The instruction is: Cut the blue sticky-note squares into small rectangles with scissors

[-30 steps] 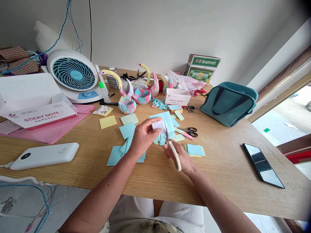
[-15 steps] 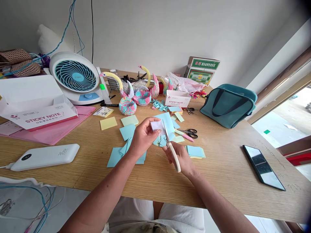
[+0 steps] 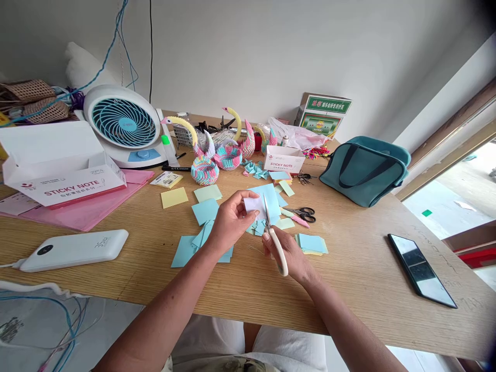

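Note:
Between thumb and fingers, my left hand pinches a small pale lilac sheet of paper. My right hand is closed round the white handles of a pair of scissors, whose blades point away from me along the sheet's right edge. Whether the blades touch the paper I cannot tell. Beneath the hands lie a larger light blue sheet and several small blue pieces. Blue sheets lie left of my left forearm, and a stack of blue and yellow notes is right of my right hand.
Folded-paper swans stand at the back near a sticky note box. Black-handled scissors lie right of the blue sheet. A fan, power bank, teal bag and phone surround the work area.
The lilac sheet has shifted slightly right in my left hand's pinch, and that hand has moved a little right too. My right hand keeps the scissors in nearly the same place.

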